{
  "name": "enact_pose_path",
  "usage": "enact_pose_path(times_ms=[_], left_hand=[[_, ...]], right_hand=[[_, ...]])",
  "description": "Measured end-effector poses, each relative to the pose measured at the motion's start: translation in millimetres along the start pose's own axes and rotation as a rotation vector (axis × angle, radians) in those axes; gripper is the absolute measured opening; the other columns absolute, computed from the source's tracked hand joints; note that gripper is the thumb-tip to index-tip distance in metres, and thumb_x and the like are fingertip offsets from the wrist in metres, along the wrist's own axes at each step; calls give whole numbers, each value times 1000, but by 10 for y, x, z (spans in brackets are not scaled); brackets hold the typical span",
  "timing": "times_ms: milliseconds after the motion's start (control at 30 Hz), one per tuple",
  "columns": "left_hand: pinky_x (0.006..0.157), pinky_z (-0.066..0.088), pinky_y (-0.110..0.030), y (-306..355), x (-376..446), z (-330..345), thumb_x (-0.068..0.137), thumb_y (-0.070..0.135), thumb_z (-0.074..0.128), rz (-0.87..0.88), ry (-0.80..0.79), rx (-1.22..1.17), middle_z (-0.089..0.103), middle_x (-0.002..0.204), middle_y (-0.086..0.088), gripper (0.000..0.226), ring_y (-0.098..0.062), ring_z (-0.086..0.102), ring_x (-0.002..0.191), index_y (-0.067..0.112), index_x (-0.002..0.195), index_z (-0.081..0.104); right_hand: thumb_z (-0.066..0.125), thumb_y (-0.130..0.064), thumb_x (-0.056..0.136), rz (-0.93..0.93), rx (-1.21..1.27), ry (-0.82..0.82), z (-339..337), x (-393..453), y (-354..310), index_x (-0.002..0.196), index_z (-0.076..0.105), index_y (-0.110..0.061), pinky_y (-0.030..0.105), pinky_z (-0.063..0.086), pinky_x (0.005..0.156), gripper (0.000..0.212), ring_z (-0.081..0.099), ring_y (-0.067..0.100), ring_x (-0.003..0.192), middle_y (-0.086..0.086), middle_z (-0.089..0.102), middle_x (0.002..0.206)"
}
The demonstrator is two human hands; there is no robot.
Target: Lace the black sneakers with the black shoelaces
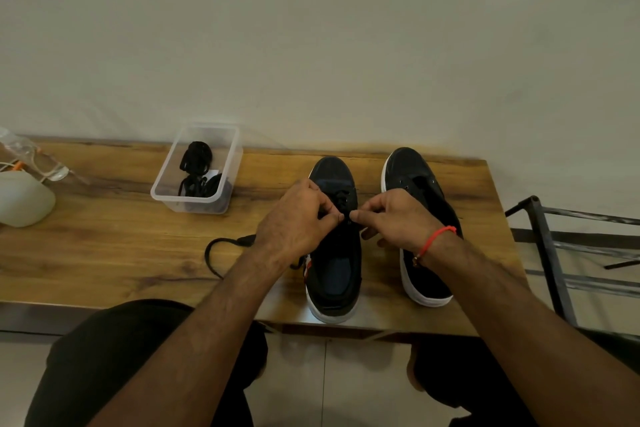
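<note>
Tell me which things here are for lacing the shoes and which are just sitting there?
For the job: left sneaker, right sneaker, lace trailing on the table, spare laces in the clear tub.

Just lying about: white container, plastic bag, metal rack.

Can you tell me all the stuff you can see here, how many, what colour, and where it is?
sneakers: two, black with white soles, side by side on the table's right half; the left one is partly laced
shoelace: one, black, trailing from the left sneaker across the table
spare shoelaces: a black bundle, count unclear, inside the tub
tub: one, clear plastic, far middle of the table
table: one, brown wood, against the wall
jug: one, whitish, far left edge
metal frame: one, dark, right of the table
wrist thread: one, red, on the right wrist
left hand: fingers pinching the lace over the left sneaker
right hand: fingers pinching the lace beside it
</note>
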State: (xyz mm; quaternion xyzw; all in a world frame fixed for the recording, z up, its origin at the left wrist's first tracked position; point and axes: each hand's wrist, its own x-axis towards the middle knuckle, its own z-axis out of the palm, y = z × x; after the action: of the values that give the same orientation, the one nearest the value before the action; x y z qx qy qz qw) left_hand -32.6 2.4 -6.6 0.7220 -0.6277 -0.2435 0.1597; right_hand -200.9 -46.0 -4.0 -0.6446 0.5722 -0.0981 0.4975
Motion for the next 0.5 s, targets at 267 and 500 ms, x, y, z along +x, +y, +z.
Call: enact_pose_path(times_ms=[267,500], left_hand=[[89,48,-27,-21,8,44,91,39,72,14,-5,-40,47,113,8,15,-7,47,106,27,100,75],[76,41,-13,-24,19,34,89,29,75,32,13,-109,45,91,20,13,0,48,88,21,98,78]], right_hand=[[66,-32,96,-1,-12,-7,-8,4,-7,92,76,-16,36,61,77,19,73,12,84,0,76,91],[65,-21,97,-23,-72,-57,-8,1,0,98,69,-21,33,60,73,5,70,16,87,0,71,97]])
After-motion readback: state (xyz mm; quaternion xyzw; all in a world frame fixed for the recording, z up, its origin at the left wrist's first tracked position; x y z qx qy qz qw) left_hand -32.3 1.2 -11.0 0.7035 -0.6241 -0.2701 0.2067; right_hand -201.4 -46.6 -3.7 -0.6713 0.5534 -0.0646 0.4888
